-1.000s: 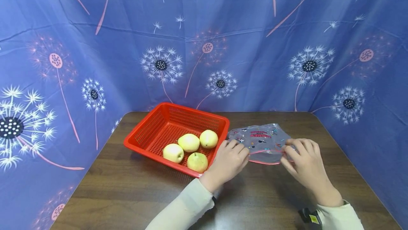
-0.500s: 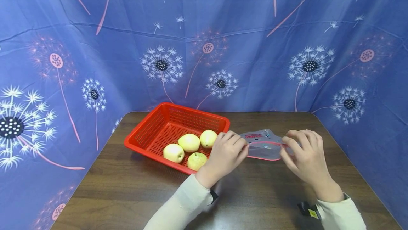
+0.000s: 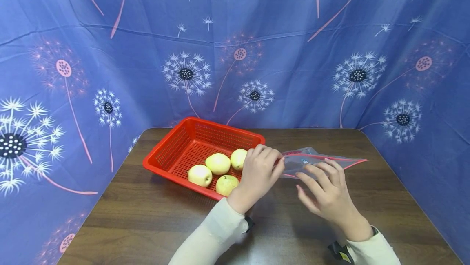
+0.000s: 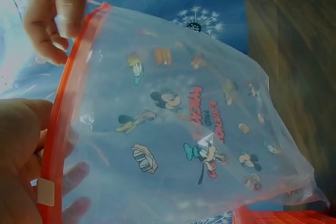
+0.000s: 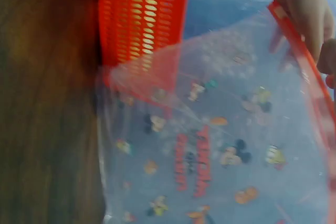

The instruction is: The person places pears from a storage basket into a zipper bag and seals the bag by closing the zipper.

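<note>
A clear zip bag [image 3: 306, 159] with a red zip strip along its mouth and small cartoon prints hangs in front of me, to the right of the basket. My left hand [image 3: 258, 173] pinches the left end of the strip; its fingers show through the film in the left wrist view. A pale slider [image 4: 45, 191] sits on the strip near that hand. My right hand [image 3: 327, 193] is at the near side of the bag mouth, fingers loosely spread and thumb apart from them. In the left wrist view its fingertips are right at the red strip [image 4: 73, 72].
A red perforated basket [image 3: 165, 167] stands left of the bag, its right end close to my left hand. Several pale yellow fruits [image 3: 218, 164] lie in it. Both rest on a brown wooden table [image 3: 147, 220], with a blue dandelion-print cloth [image 3: 293, 52] behind.
The bag has been lifted and its mouth turned, so the right end of the strip now points outward. My right hand has left that end and moved left along the mouth, its fingers spreading.
</note>
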Tool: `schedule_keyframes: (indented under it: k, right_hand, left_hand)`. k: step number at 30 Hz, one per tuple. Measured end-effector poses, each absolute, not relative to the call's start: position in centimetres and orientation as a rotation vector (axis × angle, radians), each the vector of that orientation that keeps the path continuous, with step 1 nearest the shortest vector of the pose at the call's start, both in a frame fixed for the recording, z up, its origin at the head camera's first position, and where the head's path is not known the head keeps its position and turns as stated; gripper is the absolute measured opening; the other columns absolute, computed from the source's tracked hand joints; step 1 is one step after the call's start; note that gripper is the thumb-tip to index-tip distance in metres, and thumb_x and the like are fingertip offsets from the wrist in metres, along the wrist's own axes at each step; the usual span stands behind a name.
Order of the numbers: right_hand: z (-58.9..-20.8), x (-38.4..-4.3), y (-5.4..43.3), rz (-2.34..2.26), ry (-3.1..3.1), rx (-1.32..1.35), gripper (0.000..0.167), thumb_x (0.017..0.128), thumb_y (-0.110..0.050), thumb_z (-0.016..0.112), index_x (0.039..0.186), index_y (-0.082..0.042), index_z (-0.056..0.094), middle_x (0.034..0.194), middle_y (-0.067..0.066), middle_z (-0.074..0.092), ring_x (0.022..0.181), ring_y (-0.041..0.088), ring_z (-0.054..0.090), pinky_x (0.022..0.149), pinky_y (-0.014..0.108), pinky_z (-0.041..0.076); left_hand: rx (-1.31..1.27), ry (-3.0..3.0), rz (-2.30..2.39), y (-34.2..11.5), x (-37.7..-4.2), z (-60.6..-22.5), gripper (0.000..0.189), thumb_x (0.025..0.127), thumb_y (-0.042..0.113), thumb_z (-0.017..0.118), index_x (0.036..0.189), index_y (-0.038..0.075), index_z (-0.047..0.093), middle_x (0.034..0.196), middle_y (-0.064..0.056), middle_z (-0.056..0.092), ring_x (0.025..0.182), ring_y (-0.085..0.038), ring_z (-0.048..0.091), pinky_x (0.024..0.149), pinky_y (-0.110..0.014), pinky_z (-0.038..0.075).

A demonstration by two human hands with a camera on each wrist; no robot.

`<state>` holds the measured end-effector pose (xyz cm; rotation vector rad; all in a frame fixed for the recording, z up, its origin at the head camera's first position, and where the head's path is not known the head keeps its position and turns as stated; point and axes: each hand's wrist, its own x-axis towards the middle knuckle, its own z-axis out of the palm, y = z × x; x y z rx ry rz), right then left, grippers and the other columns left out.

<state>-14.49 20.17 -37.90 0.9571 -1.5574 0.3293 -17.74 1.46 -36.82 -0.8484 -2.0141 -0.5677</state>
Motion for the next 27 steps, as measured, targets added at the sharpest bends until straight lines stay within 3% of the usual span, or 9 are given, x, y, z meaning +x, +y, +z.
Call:
schedule_keyframes:
  k: [8, 20, 23, 27]
  right_hand:
    - [-39.4, -14.5, 21.0, 0.251, -1.701, 0.979, 0.028, 0.1, -0.01, 0.045, 0.09, -0.001, 0.07, 0.076, 0.008, 0.062, 0.065, 0.028, 0.053, 0.069, 0.052, 0.039]
    - [-36.9, -14.7, 22.2, 0.243, -1.662, 1.032, 0.031, 0.101, -0.012, 0.049, 0.078, -0.004, 0.068, 0.072, 0.007, 0.059, 0.061, 0.027, 0.05, 0.069, 0.061, 0.035]
    - [-36.3, -14.6, 22.8, 0.239, -1.66, 1.051, 0.033, 0.103, -0.015, 0.048, 0.078, -0.005, 0.067, 0.072, 0.008, 0.059, 0.062, 0.027, 0.049, 0.075, 0.061, 0.033]
    - [-35.5, -14.7, 23.1, 0.232, -1.625, 1.066, 0.035, 0.103, -0.014, 0.048, 0.076, -0.006, 0.067, 0.071, 0.008, 0.06, 0.063, 0.028, 0.05, 0.08, 0.063, 0.031]
  left_hand:
    - [-0.808, -2.02, -0.638, 1.5, -17.7, -36.5, 0.005, 0.087, 0.013, 0.07, 0.082, 0.014, 0.068, 0.078, 0.003, 0.069, 0.078, -0.018, 0.059, 0.066, -0.032, 0.044]
    - [-0.771, -2.035, -0.68, 0.7, -17.9, -35.3, 0.005, 0.085, 0.012, 0.073, 0.081, 0.014, 0.069, 0.073, 0.005, 0.066, 0.074, -0.017, 0.059, 0.068, -0.034, 0.044]
    - [-0.772, -2.034, -0.651, 0.3, -18.0, -35.0, 0.006, 0.083, 0.011, 0.072, 0.089, 0.013, 0.07, 0.074, 0.005, 0.067, 0.074, -0.017, 0.06, 0.067, -0.035, 0.045]
    - [-0.833, -2.042, -0.579, -0.6, -18.2, -34.6, 0.034, 0.08, 0.006, 0.068, 0.113, 0.014, 0.069, 0.086, 0.003, 0.067, 0.075, -0.017, 0.062, 0.066, -0.034, 0.045]
